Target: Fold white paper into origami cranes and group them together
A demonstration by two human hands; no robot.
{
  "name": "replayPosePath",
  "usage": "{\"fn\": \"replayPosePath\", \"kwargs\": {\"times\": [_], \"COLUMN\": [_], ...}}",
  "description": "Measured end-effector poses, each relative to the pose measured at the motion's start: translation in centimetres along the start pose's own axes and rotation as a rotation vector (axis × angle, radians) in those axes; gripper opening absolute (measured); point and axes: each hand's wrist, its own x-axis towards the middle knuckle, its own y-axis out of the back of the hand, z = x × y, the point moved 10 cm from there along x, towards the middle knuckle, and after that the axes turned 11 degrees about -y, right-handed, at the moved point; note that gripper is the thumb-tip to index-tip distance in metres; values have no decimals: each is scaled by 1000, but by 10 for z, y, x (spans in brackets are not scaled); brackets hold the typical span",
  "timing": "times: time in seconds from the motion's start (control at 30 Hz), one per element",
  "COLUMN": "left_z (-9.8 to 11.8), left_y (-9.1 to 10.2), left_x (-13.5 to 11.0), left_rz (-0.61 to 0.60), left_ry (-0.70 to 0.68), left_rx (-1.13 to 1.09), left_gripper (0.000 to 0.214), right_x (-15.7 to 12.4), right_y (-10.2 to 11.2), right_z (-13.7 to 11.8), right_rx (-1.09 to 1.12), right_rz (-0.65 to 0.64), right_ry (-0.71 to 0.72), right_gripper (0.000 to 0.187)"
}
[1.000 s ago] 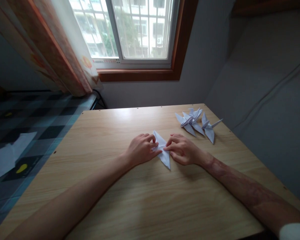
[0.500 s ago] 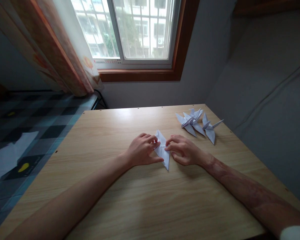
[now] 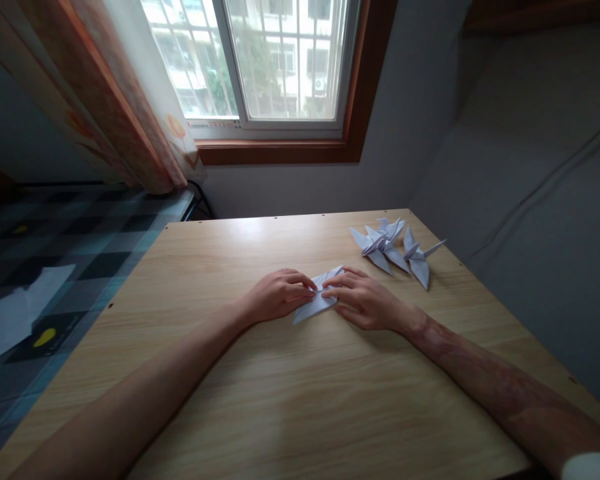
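Note:
A white, partly folded paper piece [image 3: 314,303] lies flat on the wooden table [image 3: 290,393], its long axis running from lower left to upper right. My left hand [image 3: 276,295] rests on its left side with the fingers curled and the fingertips pressing on the paper. My right hand [image 3: 363,299] meets it from the right, fingers pinched on the paper's upper edge. Both hands touch at the middle of the piece.
Several finished white paper cranes [image 3: 393,247] sit at the table's far right. A window [image 3: 265,60] with a curtain [image 3: 105,93] is behind the table. A checked bed cover [image 3: 40,267] with white sheets lies to the left, a grey wall to the right.
The paper piece has been turned from nearly upright on the table plane to a slanted, flatter lie. Both hands stayed on it and shifted slightly.

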Motion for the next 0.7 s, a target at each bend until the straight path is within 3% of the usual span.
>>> {"fn": "replayPosePath", "kwargs": {"times": [0.3, 0.47, 0.57, 0.7], "left_z": [10, 7, 7, 9], "left_y": [0, 9, 11, 7], "left_x": [3, 3, 4, 5], "left_rz": [-45, -70, -95, -86], "left_ry": [-64, -67, -51, -50], "left_rx": [20, -7, 35, 148], "left_gripper": [26, 35, 38, 25], "right_x": [-1, 0, 1, 0], "right_y": [4, -3, -1, 0], "right_z": [0, 0, -1, -8], "right_rx": [-123, -93, -120, -152], "right_rz": [102, 15, 67, 122], "right_ry": [-18, 0, 15, 44], "right_gripper": [15, 24, 20, 22]}}
